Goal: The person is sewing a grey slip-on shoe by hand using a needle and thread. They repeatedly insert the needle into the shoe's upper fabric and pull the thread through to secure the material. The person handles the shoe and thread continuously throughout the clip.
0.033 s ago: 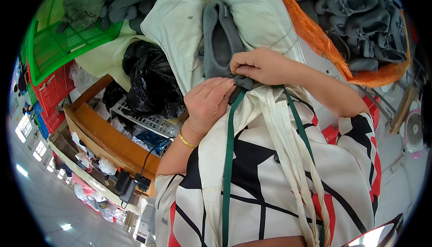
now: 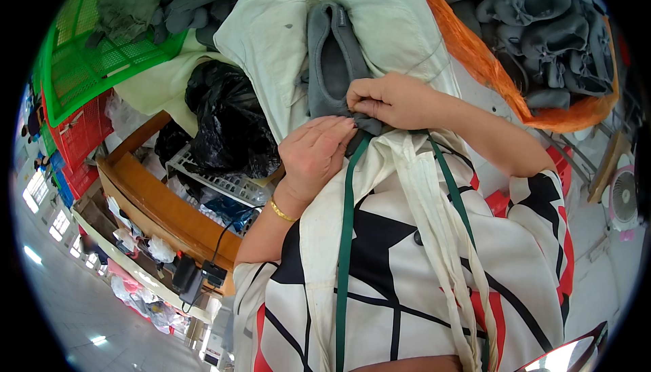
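Note:
A dark grey fabric slipper (image 2: 315,77) lies on a pale cloth (image 2: 271,29), its heel pointing away from me and its toe close to my body. Curled round the left side of the toe, my left hand (image 2: 315,148) is closed on the slipper, fingertips at a small gathered bow-like piece (image 2: 368,125). My right hand (image 2: 386,101) comes in from the right, thumb and forefinger pinched together at the front edge of the slipper's opening. Whether anything small, such as a needle, is in that pinch is hidden. A thin thread-like line shows on the cloth beyond the right hand.
An orange sack (image 2: 468,46) at the right is full of grey slippers (image 2: 536,2). At the far left stands a green crate (image 2: 88,73) near more grey pieces. A black plastic bag (image 2: 227,121), a wooden drawer-like frame (image 2: 163,192) and a small fan (image 2: 622,192) flank me.

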`<act>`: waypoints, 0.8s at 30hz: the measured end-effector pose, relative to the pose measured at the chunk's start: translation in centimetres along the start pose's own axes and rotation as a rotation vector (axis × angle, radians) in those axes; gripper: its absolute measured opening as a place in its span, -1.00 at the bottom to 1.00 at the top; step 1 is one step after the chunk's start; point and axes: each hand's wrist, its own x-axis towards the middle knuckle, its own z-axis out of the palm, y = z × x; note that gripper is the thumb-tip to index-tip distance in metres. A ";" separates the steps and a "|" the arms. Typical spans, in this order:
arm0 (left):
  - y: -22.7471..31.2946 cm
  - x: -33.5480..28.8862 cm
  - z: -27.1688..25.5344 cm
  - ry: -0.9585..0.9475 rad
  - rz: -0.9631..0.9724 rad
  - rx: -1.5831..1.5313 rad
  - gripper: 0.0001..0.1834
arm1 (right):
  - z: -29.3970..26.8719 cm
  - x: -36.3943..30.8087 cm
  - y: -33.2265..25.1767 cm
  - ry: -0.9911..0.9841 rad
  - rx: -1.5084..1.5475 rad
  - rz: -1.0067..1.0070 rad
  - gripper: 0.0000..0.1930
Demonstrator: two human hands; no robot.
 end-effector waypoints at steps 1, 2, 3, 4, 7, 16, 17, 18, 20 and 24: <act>-0.1 -0.1 0.0 0.003 0.013 0.001 -0.74 | 0.3 0.0 -0.5 0.020 -0.013 0.025 -0.85; -0.1 -0.2 0.0 0.012 0.026 0.024 -0.74 | 0.4 0.2 -0.8 0.040 -0.026 0.051 -0.85; 0.0 -0.3 0.1 0.020 0.042 0.042 -0.75 | 0.5 0.4 -1.1 0.054 -0.030 0.042 -0.84; 0.1 -0.4 0.2 0.028 0.057 0.060 -0.75 | 0.5 0.7 -1.5 0.068 -0.034 0.034 -0.83; 0.4 -0.2 0.1 0.015 0.105 0.145 -0.73 | 0.8 1.3 -2.0 0.086 -0.052 0.003 -0.81; 0.6 -0.3 -0.5 -0.049 0.148 0.206 -0.69 | -0.7 2.0 -3.9 0.040 -0.436 -0.192 -0.88; 0.4 -0.3 -0.5 -0.042 0.158 0.211 -0.70 | -0.8 2.2 -4.0 -0.039 -0.394 -0.155 -0.88; 0.3 -0.5 -0.4 -0.038 0.167 0.217 -0.70 | -0.8 2.4 -3.7 -0.031 -0.364 -0.172 -0.89; 0.1 -0.6 -0.5 -0.019 0.174 0.247 -0.71 | -0.5 2.9 -2.5 -0.017 -0.305 -0.205 -0.90; 0.1 -0.4 -0.5 0.017 0.083 0.179 -0.72 | 0.5 4.1 -1.7 0.272 0.037 -0.257 -0.85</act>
